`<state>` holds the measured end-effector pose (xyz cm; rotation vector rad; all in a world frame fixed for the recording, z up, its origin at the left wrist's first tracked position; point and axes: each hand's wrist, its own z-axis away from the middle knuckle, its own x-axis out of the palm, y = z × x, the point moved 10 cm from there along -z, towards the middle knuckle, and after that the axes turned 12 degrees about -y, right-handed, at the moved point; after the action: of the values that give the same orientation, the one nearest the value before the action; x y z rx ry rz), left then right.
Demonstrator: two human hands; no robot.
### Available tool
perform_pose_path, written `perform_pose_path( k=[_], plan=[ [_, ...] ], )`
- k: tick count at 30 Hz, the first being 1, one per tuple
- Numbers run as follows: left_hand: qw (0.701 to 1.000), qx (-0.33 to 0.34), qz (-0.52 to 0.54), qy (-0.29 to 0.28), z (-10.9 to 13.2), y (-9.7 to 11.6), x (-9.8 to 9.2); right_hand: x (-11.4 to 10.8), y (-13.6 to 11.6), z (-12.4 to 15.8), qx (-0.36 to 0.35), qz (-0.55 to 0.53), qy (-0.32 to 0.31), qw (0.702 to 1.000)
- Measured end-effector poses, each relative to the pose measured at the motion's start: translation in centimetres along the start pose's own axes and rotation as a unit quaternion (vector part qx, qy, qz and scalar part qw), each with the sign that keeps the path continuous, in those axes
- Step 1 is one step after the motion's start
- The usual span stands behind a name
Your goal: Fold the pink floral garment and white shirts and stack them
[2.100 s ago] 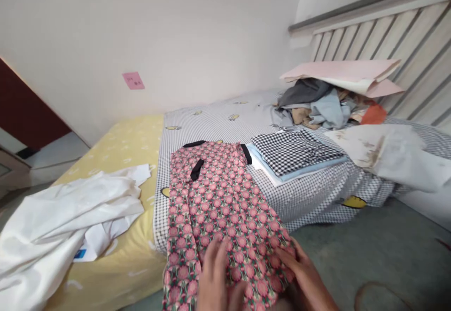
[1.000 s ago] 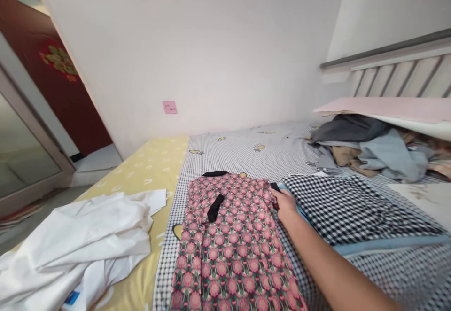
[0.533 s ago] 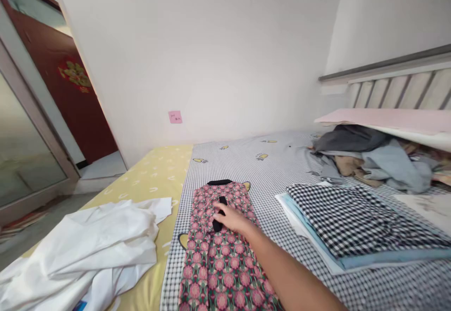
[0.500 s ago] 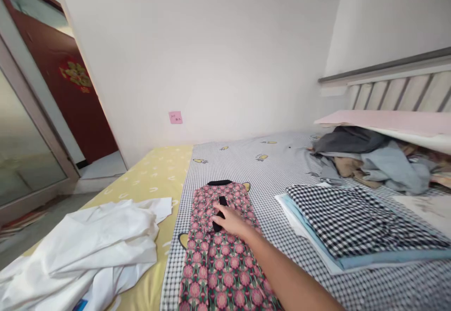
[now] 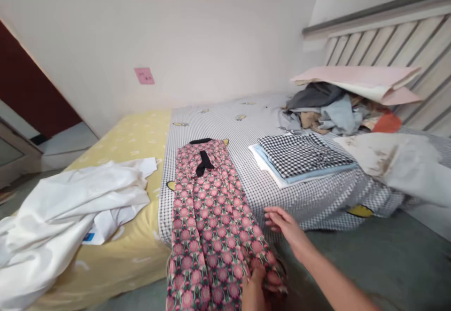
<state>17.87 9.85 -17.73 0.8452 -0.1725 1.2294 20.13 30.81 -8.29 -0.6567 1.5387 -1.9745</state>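
Note:
A pink floral dress (image 5: 220,217) with a black collar and a black bow lies lengthwise on the bed, its lower part hanging over the front edge. At the bottom of the head view, my left hand (image 5: 253,290) is closed on the dress near its lower right side; part of that hand is cut off by the frame. My right hand (image 5: 287,229) hovers just right of the dress, fingers loosely apart and holding nothing.
White crumpled cloth (image 5: 84,207) lies on the yellow sheet (image 5: 141,132) at left. A folded stack with a black-and-white checked garment (image 5: 306,153) on top is at right. Behind it are piled clothes (image 5: 324,104) under a pink board (image 5: 355,76), by the slatted headboard (image 5: 394,43).
My right hand has left the black bow and moved down to the right of the dress. My left hand has come into view, gripping the dress. The view has tilted down and turned right.

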Motion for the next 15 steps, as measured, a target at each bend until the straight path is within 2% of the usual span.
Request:
perform_pose_path(
  k=[3,6,10,15],
  plan=[
    [0.999,0.033,0.010,-0.013,0.2,0.6,0.6,0.1,3.8,3.9,0.088,-0.054,-0.044,0.994],
    [0.999,0.033,0.004,0.006,1.9,1.4,0.5,1.6,5.1,6.1,0.120,-0.116,-0.101,0.981],
    [0.999,0.032,-0.010,0.024,3.8,2.8,0.4,3.4,5.2,6.5,0.121,-0.117,-0.140,0.976],
    [0.999,0.019,-0.021,0.029,4.3,3.1,0.2,4.3,5.2,5.9,0.119,-0.066,-0.148,0.980]
  ],
)
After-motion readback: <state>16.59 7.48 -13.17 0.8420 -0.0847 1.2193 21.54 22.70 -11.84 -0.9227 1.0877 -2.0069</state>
